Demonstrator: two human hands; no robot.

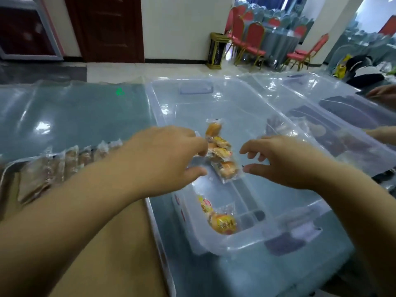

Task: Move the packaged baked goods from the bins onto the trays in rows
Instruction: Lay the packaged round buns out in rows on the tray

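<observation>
A clear plastic bin (252, 108) sits in the middle of the table. Inside it my left hand (165, 155) holds a bunch of clear-wrapped yellow buns (220, 151) that hang from its fingers. My right hand (282, 159) hovers just right of the bunch with fingers spread and curved, holding nothing. Two more wrapped buns (218, 219) lie at the bin's near end. A metal tray (8, 174) at the left carries a row of wrapped brown baked goods (53, 166).
A second clear bin (342, 125) with dark packaged goods stands to the right, and another person's hands (383, 95) reach over it. The table wears a glossy plastic cover (64, 116). Red chairs (252, 41) and a dark door (109, 28) stand behind.
</observation>
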